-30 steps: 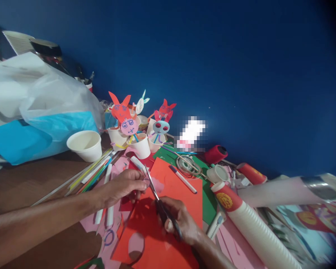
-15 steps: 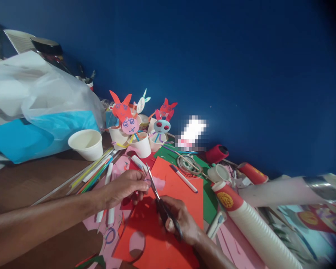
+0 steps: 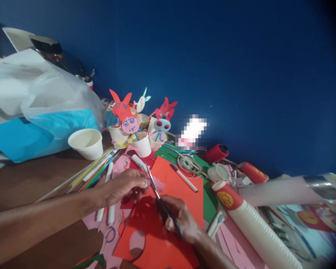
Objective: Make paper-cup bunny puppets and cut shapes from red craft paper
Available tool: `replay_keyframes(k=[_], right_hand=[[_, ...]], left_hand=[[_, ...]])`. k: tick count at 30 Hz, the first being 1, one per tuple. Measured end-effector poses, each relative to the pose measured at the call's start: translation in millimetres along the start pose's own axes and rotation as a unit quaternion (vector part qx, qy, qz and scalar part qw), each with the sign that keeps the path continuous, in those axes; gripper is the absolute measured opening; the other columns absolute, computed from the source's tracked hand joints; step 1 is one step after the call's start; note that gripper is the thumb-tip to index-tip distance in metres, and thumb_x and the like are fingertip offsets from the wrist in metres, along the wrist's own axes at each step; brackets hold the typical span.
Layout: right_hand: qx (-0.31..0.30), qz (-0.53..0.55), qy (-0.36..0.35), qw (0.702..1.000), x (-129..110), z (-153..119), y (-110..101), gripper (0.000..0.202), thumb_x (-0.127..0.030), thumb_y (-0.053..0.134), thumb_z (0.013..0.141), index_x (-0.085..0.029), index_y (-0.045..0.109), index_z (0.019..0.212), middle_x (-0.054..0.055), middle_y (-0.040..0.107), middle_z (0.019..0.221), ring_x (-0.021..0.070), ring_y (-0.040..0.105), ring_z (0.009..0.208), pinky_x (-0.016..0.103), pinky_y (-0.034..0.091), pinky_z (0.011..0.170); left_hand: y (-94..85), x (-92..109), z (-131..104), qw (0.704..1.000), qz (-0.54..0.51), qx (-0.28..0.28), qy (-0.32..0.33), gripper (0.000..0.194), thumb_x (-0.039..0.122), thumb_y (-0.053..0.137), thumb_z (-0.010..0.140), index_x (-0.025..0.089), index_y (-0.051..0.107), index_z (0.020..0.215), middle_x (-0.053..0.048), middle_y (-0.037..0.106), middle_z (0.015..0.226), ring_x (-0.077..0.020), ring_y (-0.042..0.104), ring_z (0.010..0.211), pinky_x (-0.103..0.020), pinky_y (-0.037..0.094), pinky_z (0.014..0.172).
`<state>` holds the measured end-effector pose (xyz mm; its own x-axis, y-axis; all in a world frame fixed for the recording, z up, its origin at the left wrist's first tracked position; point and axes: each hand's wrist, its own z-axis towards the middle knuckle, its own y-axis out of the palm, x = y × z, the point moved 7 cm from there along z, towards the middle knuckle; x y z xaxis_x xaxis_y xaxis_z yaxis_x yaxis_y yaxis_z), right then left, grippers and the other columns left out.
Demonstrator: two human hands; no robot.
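Note:
My right hand point(image 3: 180, 216) is closed round the black handles of a pair of scissors point(image 3: 154, 185), whose blades point up and away. Between the thumb and fingers of my left hand point(image 3: 130, 185) is a small piece of pink paper point(image 3: 158, 184), and the blades lie against it. Part of that piece is hidden by the fingers. Both hands are above a large orange-red sheet point(image 3: 189, 203). On the sheet lie a pink oval point(image 3: 137, 243) and a capped marker point(image 3: 184, 178).
Behind the hands stand white cups point(image 3: 140, 145) with paper animal faces. An open white cup point(image 3: 86, 144) is at the left, beside straws point(image 3: 93, 172) and a plastic bag point(image 3: 44, 86). A long stack of cups point(image 3: 257, 224) lies at the right, near a cutter point(image 3: 217, 223).
The scissor blades look slightly closer together around the pink paper. Both hands have otherwise hardly moved.

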<state>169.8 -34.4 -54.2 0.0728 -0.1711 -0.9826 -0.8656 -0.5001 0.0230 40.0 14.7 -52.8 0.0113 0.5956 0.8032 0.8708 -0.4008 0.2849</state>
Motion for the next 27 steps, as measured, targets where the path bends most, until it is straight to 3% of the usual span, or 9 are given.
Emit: replay_keyframes(k=[15,27], right_hand=[[-0.027,-0.006,-0.007,1.000,-1.7,-2.1,3.4,0.058,-0.065,0.056,0.063,-0.014,0.053,0.089,0.000,0.050,0.064,0.0097,0.045,0.052,0.019,0.033,0.046],[-0.004,-0.016,-0.004,1.000,-7.3,-0.6,1.3,0.062,-0.069,0.057,0.056,-0.013,0.057,0.083,-0.002,0.046,0.059,0.0084,0.036,0.051,0.020,0.031,0.047]], left_hand=[[2.7,0.6,-1.8,1.000,-0.001,0.013,0.009,0.013,0.026,0.057,0.062,0.015,0.050,0.064,0.003,0.056,0.057,-0.0075,0.048,0.043,-0.021,0.033,0.043],[5.3,4.8,-2.9,1.000,0.006,-0.004,0.013,0.010,0.024,0.056,0.061,0.015,0.051,0.062,0.003,0.055,0.054,-0.0075,0.046,0.042,-0.021,0.033,0.044]])
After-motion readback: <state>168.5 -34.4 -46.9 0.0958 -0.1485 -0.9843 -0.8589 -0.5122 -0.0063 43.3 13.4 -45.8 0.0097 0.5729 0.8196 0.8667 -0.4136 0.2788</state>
